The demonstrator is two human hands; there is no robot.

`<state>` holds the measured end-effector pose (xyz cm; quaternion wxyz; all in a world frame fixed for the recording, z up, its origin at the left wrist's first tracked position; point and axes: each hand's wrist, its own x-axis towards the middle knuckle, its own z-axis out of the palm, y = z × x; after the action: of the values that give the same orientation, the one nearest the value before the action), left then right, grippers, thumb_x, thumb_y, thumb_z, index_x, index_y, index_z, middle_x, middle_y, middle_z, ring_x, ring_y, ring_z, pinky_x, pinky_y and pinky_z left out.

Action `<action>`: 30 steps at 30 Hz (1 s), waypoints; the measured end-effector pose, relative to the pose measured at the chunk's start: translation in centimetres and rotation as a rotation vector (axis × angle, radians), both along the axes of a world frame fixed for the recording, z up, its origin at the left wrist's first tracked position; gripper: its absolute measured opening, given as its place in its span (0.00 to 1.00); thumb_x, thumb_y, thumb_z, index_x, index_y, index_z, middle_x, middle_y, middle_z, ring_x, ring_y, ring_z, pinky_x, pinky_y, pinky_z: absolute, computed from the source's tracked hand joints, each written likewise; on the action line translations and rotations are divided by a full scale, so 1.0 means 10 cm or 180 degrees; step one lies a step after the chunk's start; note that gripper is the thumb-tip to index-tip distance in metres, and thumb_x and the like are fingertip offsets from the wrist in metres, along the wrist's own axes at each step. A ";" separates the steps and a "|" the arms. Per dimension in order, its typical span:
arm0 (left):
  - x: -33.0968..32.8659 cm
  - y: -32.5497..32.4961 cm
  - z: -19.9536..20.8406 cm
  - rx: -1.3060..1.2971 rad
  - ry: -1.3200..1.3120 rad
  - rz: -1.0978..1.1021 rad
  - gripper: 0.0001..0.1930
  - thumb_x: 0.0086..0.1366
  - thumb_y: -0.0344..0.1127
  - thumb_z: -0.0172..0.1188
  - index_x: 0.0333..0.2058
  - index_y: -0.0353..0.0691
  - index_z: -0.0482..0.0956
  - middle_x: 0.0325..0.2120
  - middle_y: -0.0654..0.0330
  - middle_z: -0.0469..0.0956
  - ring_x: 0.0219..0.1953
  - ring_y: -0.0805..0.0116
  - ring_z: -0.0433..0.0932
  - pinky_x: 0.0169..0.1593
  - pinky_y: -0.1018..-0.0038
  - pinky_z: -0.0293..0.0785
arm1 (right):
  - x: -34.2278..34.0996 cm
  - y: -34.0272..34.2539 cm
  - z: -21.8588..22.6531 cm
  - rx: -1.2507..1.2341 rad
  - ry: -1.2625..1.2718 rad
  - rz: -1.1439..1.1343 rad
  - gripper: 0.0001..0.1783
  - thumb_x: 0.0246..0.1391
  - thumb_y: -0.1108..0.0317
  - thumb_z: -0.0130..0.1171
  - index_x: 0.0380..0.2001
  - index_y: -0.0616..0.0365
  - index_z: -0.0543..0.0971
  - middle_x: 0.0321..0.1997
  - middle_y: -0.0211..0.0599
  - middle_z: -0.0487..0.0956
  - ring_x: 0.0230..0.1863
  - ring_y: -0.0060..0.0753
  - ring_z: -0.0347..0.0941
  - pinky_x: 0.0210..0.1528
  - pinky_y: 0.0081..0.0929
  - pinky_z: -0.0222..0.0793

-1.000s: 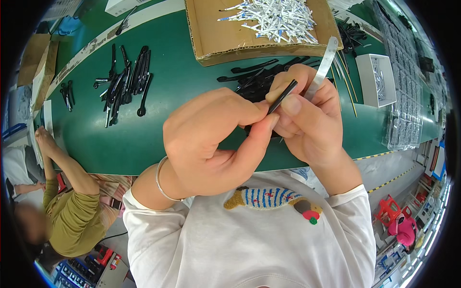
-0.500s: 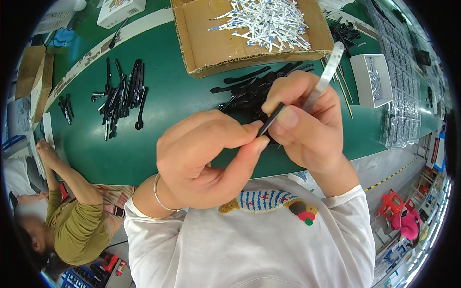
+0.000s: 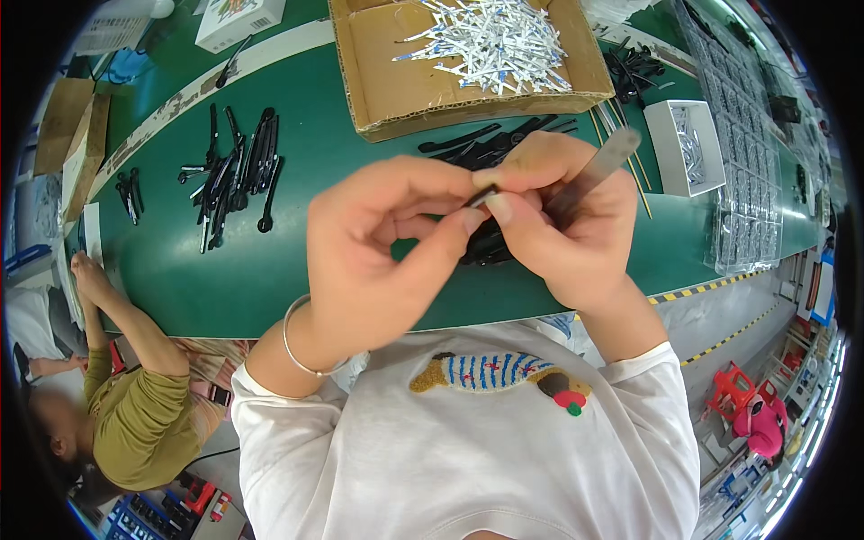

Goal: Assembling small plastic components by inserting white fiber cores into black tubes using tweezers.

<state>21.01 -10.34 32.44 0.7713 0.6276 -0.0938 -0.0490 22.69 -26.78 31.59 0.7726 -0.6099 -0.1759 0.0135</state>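
Above the green table, the fingertips of both my hands meet on a small thin black strip [image 3: 480,196]. My left hand [image 3: 373,243] pinches its lower left end, closed between thumb and forefinger. At the other end my right hand [image 3: 576,243] is closed too, its thumb and forefinger covering much of the strip. A flat silver metal tool [image 3: 601,167], tweezer-like, lies across the right palm with its blunt end sticking out past the fingers. Behind and beneath my hands lies a pile of long black parts with rounded ends [image 3: 517,137], partly hidden.
A cardboard box [image 3: 481,119] of white strips [image 3: 490,45] stands beyond my hands. At right are wooden sticks [image 3: 634,157], a small white box [image 3: 660,148] and clear plastic trays [image 3: 745,198]. More black parts [image 3: 238,180] lie left; a person's arm [image 3: 135,319] rests at the table edge.
My hands have shifted slightly left and up, and the right fingers now cover more of the black strip. The metal tool has tipped lower. The view has shifted slightly.
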 end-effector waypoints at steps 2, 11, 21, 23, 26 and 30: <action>0.03 0.05 -0.03 -0.0527 0.0067 -0.0106 0.09 0.58 0.16 0.56 0.38 0.26 0.75 0.35 0.54 0.79 0.39 0.72 0.79 0.42 0.80 0.76 | 0.08 -0.07 0.04 -0.0914 -0.0793 -0.0108 0.08 0.49 0.81 0.56 0.35 0.67 0.76 0.28 0.30 0.76 0.24 0.13 0.67 0.25 0.15 0.63; 0.08 0.15 -0.05 0.0423 -0.1477 0.0125 0.07 0.58 0.19 0.54 0.37 0.26 0.73 0.34 0.44 0.78 0.39 0.53 0.80 0.43 0.65 0.79 | 0.11 -0.29 0.38 0.0087 0.0042 0.0165 0.31 0.67 0.51 0.25 0.27 0.65 0.70 0.23 0.37 0.64 0.18 0.22 0.64 0.23 0.13 0.64; 0.15 0.21 -0.11 0.0838 -0.2235 0.0035 0.08 0.56 0.18 0.55 0.36 0.25 0.72 0.34 0.43 0.77 0.40 0.47 0.79 0.45 0.55 0.77 | 0.03 -0.19 0.18 -0.0216 -0.1080 0.0324 0.10 0.56 0.68 0.56 0.35 0.58 0.67 0.38 0.48 0.72 0.33 0.45 0.77 0.33 0.35 0.79; 0.16 0.21 -0.12 0.0849 -0.2240 0.0008 0.08 0.56 0.18 0.55 0.36 0.25 0.72 0.34 0.43 0.77 0.40 0.47 0.79 0.45 0.55 0.77 | 0.00 -0.18 0.15 -0.0424 -0.1461 0.0440 0.08 0.59 0.67 0.53 0.36 0.57 0.66 0.39 0.50 0.72 0.36 0.49 0.78 0.37 0.39 0.80; 0.15 0.20 -0.12 0.0834 -0.2225 -0.0043 0.08 0.56 0.18 0.55 0.36 0.25 0.72 0.34 0.44 0.77 0.40 0.47 0.79 0.45 0.54 0.77 | -0.08 -0.27 0.20 -0.0803 -0.1476 0.0505 0.06 0.61 0.68 0.49 0.37 0.57 0.65 0.41 0.52 0.70 0.39 0.53 0.78 0.41 0.39 0.80; 0.16 0.19 -0.11 0.0809 -0.2132 -0.0080 0.08 0.56 0.18 0.55 0.37 0.25 0.73 0.34 0.44 0.77 0.40 0.49 0.79 0.46 0.53 0.77 | -0.13 -0.14 0.19 -0.0759 -0.1586 0.0219 0.05 0.61 0.70 0.46 0.38 0.57 0.65 0.42 0.53 0.69 0.40 0.55 0.77 0.43 0.39 0.80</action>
<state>22.59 -8.44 31.34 0.6129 0.6986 -0.3423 0.1386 21.37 -28.18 33.47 0.6273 -0.6748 -0.3782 -0.0901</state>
